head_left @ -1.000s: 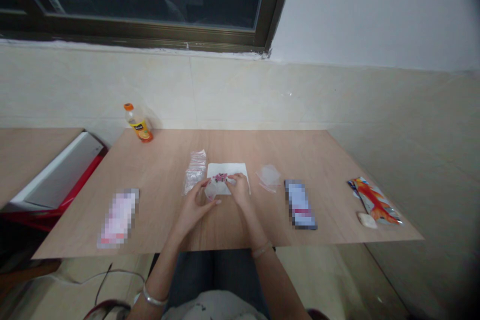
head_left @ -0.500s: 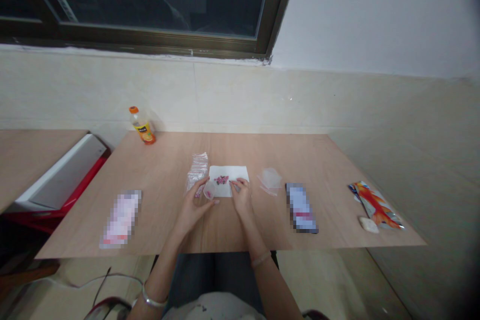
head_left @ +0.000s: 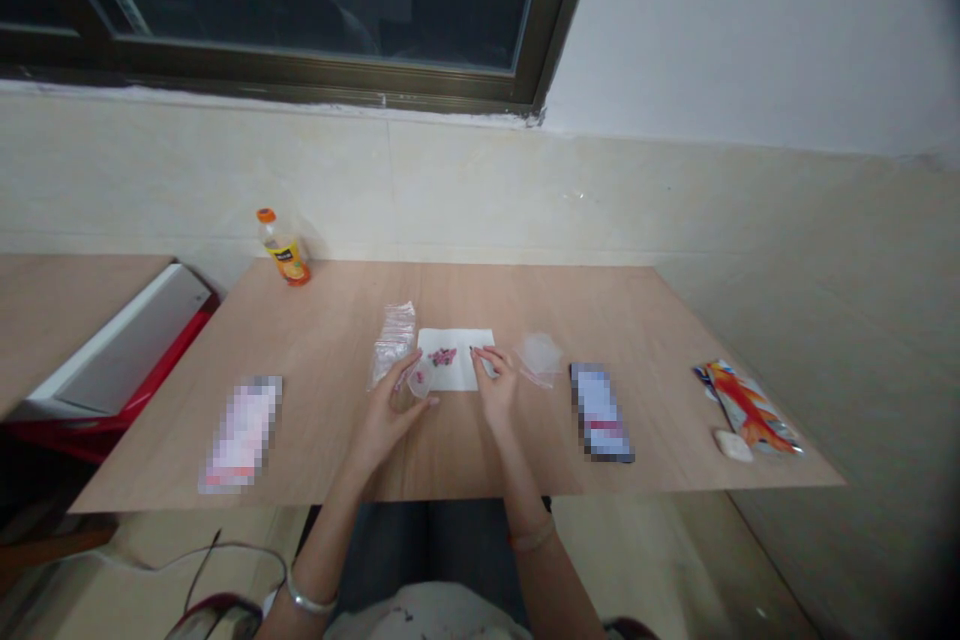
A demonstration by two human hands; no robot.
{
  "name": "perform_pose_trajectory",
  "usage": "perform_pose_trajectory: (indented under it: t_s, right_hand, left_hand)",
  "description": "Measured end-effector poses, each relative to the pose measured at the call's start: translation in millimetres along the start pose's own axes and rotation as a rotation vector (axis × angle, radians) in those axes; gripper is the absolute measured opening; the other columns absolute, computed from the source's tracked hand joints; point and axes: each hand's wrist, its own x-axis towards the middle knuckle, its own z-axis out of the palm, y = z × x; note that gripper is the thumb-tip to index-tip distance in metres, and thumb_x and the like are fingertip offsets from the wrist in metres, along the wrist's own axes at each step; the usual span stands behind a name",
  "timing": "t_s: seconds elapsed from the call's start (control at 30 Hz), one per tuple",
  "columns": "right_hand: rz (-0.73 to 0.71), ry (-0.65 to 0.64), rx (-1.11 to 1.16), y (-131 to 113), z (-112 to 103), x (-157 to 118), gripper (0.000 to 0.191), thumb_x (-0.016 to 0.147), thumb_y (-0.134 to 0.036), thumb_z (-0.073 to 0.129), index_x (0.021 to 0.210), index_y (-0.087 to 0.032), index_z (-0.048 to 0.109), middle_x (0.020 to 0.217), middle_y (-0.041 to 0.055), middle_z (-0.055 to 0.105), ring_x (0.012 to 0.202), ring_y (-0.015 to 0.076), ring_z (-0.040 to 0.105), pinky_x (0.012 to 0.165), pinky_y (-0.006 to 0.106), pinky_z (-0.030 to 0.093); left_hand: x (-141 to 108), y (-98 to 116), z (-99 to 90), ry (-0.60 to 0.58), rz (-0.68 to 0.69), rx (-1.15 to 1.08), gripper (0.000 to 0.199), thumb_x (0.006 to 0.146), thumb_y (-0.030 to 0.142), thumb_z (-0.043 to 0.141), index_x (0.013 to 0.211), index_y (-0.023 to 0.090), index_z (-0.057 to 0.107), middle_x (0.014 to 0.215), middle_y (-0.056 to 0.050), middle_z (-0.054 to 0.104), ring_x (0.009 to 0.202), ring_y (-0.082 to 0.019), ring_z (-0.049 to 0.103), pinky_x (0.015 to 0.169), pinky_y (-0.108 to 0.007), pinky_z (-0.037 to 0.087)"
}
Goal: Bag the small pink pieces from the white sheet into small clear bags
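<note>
My left hand curves round a small clear plastic cup, thumb and fingers on its sides. A few pink bits lie inside the cup, which tilts toward the white paper sheet. On that sheet sits a little pile of pink and dark pieces. Over the sheet's right part, my right hand is closed in a pinch. A tiny dark speck shows at its fingertips, too small to name. Left of the paper is a stack of clear plastic bags.
Thin clear plastic pieces lie right of the paper. Phones lie at left and right. An orange drink bottle stands at the back left. A bright packet and a white case are at the far right.
My right hand has moved right, away from the pink and dark pile, and stays pinched. My left hand keeps the cup in nearly the same place.
</note>
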Motion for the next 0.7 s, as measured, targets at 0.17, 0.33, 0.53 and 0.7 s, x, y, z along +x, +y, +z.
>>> perform_pose_trajectory:
  t_s: [0.17, 0.33, 0.53, 0.7]
  right_hand:
    - [-0.004, -0.006, 0.032, -24.6, -8.5, 0.2, 0.021, 0.079, -0.037, 0.061, 0.080, -0.019, 0.073, 0.088, 0.0081, 0.067, 0.086, 0.0202, 0.061, 0.080, 0.037, 0.048]
    - [-0.028, -0.058, 0.089, -53.5, -16.4, -0.2, 0.017, 0.080, -0.034, 0.062, 0.085, -0.021, 0.073, 0.092, 0.0072, 0.067, 0.088, 0.0198, 0.061, 0.077, 0.034, 0.049]
    - [-0.078, -0.115, 0.121, -76.0, -21.9, -1.5, 0.014, 0.081, -0.031, 0.063, 0.085, -0.023, 0.073, 0.093, 0.0062, 0.067, 0.089, 0.0194, 0.061, 0.076, 0.034, 0.049]
    - [-0.102, -0.201, 0.152, -74.2, -18.5, -2.5, 0.012, 0.080, -0.030, 0.064, 0.086, -0.024, 0.073, 0.092, 0.0055, 0.067, 0.090, 0.0189, 0.061, 0.077, 0.035, 0.049]
  left_hand:
    - [0.4, 0.4, 2.0, 0.021, 0.013, 0.034, 0.059, 0.071, 0.038, 0.071, 0.124, 0.025, 0.049, 0.127, -0.008, 0.056, 0.121, -0.025, 0.051, 0.104, -0.043, 0.039]
    - [2.7, -4.1, 5.7, 0.060, 0.060, 0.101, 0.059, 0.067, 0.039, 0.075, 0.120, 0.024, 0.052, 0.121, -0.007, 0.060, 0.115, -0.026, 0.056, 0.099, -0.043, 0.043]
    - [3.5, -7.0, 8.5, 0.072, 0.083, 0.128, 0.060, 0.066, 0.039, 0.075, 0.119, 0.023, 0.051, 0.118, -0.008, 0.060, 0.111, -0.025, 0.057, 0.096, -0.041, 0.044]
    - [4.1, -6.6, 7.8, 0.069, 0.082, 0.132, 0.059, 0.067, 0.038, 0.074, 0.120, 0.023, 0.052, 0.117, -0.008, 0.060, 0.109, -0.024, 0.057, 0.095, -0.040, 0.045]
